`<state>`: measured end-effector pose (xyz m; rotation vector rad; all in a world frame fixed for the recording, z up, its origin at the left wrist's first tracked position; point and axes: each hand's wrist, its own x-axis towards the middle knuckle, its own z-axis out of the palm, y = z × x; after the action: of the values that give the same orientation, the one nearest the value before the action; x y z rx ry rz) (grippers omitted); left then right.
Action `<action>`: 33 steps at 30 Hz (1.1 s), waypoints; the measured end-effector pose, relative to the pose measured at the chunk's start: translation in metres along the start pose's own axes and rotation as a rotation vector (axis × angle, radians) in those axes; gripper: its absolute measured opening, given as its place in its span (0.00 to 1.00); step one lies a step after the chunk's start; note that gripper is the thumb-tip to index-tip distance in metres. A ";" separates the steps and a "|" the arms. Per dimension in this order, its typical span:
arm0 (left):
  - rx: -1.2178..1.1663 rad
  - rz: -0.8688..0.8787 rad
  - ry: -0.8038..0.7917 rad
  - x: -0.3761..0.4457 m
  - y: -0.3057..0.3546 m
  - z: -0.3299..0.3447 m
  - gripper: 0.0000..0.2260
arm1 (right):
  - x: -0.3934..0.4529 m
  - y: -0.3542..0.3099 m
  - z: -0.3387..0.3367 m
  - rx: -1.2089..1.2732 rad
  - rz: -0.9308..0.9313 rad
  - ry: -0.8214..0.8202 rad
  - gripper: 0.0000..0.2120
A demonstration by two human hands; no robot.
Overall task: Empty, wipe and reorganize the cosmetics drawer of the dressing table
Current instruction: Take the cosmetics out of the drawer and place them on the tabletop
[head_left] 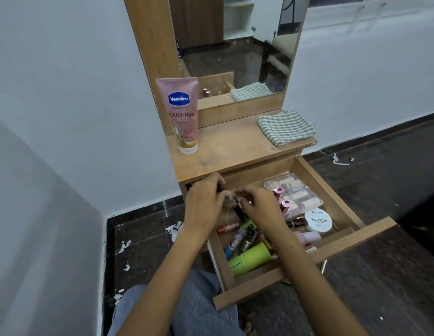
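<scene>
Item: my left hand (206, 202) and right hand (258, 207), close together, fingers curled on small bottles (231, 200) at the back left of the open drawer (332, 246). What exactly each pinches is hidden. Risk: loose bottles slipping back. Tube (184, 115) and cloth (285, 127) sit above the drawer.

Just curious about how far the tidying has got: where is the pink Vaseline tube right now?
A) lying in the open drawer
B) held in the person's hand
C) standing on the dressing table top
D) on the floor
C: the pink Vaseline tube stands cap-down on the dressing table top, left of the folded checked cloth.
</scene>
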<state>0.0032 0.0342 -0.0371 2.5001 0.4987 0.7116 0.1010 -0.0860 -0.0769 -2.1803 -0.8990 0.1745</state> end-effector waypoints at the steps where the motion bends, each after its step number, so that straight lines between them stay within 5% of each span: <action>1: -0.071 -0.021 0.057 0.002 0.002 -0.007 0.08 | 0.000 -0.001 -0.001 0.019 -0.001 0.020 0.10; 6: -0.332 -0.106 0.309 0.022 0.004 -0.044 0.09 | -0.001 -0.005 -0.003 0.059 -0.016 0.043 0.07; 15: -0.050 -0.010 0.323 0.057 -0.038 -0.043 0.06 | 0.000 -0.005 -0.003 0.046 -0.011 0.024 0.07; 24: -0.074 -0.054 0.379 0.049 -0.039 -0.034 0.21 | 0.000 -0.006 -0.004 0.081 -0.001 0.078 0.06; 27: 0.046 -0.001 0.469 0.025 -0.024 -0.024 0.18 | -0.001 -0.002 -0.004 0.055 0.040 0.080 0.11; 33: 0.077 0.082 0.217 -0.032 -0.006 0.008 0.09 | -0.005 -0.005 -0.002 -0.276 0.034 -0.178 0.16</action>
<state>-0.0190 0.0209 -0.0590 2.5404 0.5105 1.0204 0.0950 -0.0884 -0.0726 -2.4661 -1.0360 0.2790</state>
